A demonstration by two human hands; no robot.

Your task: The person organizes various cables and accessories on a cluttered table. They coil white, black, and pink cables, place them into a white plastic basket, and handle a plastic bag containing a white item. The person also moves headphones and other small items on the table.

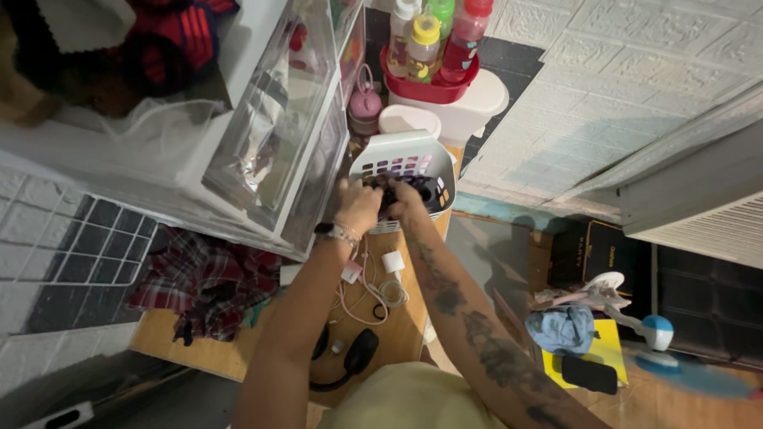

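Both hands over white slotted basket (405, 163) on wooden shelf. Left hand (358, 205) and right hand (407, 195) curled around a dark, glossy item (421, 191) at basket's front rim; shape and axis unclear. Clear plastic drawers (270, 135) crowd the left. Red tub (425, 86) of bottles behind. White cables (373, 290) below.

The wall (636, 71) is white with a bumpy brick pattern, and part of it is dark. A see-through plastic drawer unit (270, 127) stands on the left. Below it a wooden tabletop (397, 326) is warm brown. The floor (683, 397) looks brown too. A black box (596, 250) sits by the wall. The light is dim.
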